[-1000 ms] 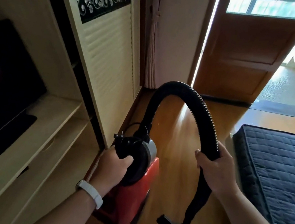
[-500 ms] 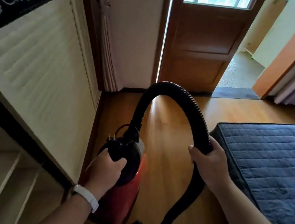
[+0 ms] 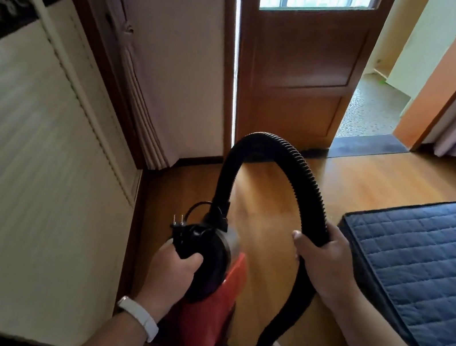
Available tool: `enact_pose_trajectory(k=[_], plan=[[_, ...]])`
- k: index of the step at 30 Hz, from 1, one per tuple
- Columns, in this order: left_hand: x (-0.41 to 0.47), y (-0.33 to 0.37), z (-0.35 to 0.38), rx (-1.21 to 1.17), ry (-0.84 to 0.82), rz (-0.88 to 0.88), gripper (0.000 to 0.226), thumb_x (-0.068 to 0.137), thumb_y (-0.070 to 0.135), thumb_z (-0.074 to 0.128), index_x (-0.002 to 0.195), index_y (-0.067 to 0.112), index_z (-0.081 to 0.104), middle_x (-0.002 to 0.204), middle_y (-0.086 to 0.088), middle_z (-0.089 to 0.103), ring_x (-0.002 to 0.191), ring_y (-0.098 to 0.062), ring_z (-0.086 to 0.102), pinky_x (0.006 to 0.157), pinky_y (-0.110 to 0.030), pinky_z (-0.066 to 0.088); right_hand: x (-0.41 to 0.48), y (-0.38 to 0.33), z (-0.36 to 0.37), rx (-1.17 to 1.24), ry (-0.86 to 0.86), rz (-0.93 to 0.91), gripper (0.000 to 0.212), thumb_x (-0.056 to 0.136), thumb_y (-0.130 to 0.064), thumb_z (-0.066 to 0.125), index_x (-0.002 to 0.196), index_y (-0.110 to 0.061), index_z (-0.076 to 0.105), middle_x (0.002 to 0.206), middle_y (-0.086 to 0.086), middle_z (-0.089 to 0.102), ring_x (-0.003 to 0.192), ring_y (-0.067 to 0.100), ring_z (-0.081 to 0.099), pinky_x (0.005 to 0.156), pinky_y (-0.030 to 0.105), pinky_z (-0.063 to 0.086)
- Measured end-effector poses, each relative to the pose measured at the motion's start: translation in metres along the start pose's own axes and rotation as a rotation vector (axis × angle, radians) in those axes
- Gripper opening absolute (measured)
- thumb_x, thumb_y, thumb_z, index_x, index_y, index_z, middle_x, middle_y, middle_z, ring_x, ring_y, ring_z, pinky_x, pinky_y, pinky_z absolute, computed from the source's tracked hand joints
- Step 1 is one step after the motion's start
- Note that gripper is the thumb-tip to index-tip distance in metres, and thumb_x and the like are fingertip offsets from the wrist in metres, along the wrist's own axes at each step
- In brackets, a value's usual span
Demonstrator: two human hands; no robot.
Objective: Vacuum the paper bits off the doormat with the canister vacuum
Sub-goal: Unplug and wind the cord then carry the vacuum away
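1. Red canister vacuum (image 3: pixel 217 301), lower centre: our left hand (image 3: pixel 174 269) grips its handle, our right hand (image 3: pixel 321 258) wraps the hose (image 3: pixel 291 165).
2. We have turned doorward; the doormat (image 3: pixel 367 146), upper right, sits nearer now.
3. We judge its plug (image 3: pixel 178 221) unconnected: no suction yet.

A wooden door (image 3: pixel 300 73) stands open, daylight beyond. Glossy wooden floor (image 3: pixel 271 210) runs beside a blue quilted mattress (image 3: pixel 423 260).

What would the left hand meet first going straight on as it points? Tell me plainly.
The left hand grips the canister vacuum, so that travels with it. Ahead lies open wooden floor, then likely the foot of the wooden door, though depth is unclear.
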State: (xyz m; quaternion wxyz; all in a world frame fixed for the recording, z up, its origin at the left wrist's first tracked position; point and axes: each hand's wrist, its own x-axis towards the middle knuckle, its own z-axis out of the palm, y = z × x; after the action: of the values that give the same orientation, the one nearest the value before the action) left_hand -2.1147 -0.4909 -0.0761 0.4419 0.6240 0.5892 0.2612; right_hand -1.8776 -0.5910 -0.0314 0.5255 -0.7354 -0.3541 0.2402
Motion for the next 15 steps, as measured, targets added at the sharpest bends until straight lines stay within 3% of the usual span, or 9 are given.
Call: enact_pose_trajectory(k=[4,9,12,15], plan=[[0.052,0.039,0.042,0.013,-0.032,-0.053,0.008,0.083,0.010,0.063,0.075,0.014,0.061,0.054,0.002,0.056,0.048,-0.017,0.055,0.047,-0.032,0.044,0.078,0.016,-0.018,-0.006,-0.041,0.057,0.022,0.069,-0.049,0.066,0.080,-0.032,0.058,0.062,0.002,0.066,0.058,0.023,0.065,0.059,0.045,0.056],[0.123,0.090,0.088,0.078,-0.054,-0.036,0.010,0.078,0.014,0.063,0.071,0.014,0.056,0.055,0.001,0.056,0.050,-0.022,0.055,0.050,-0.036,0.046,0.170,0.025,-0.055,0.064,-0.012,0.055,0.015,0.084,-0.010,0.071,0.080,-0.011,0.057,0.061,0.011,0.060,0.050,0.018,0.056,0.048,0.029,0.047],[0.159,0.120,0.110,0.079,-0.011,0.018,0.006,0.076,0.012,0.066,0.077,0.010,0.060,0.062,-0.006,0.064,0.054,-0.029,0.061,0.050,-0.042,0.051,0.214,0.025,-0.064,0.082,0.018,0.060,0.015,0.085,-0.009,0.071,0.079,-0.013,0.057,0.060,0.009,0.061,0.052,0.020,0.058,0.048,0.028,0.047],[0.203,0.150,0.131,0.056,0.024,0.048,0.006,0.078,0.008,0.069,0.079,0.010,0.064,0.067,-0.008,0.067,0.060,-0.026,0.063,0.055,-0.038,0.051,0.256,0.023,-0.069,0.037,0.018,0.065,0.018,0.083,-0.011,0.071,0.074,-0.014,0.056,0.055,-0.001,0.058,0.049,0.014,0.055,0.046,0.022,0.043]])
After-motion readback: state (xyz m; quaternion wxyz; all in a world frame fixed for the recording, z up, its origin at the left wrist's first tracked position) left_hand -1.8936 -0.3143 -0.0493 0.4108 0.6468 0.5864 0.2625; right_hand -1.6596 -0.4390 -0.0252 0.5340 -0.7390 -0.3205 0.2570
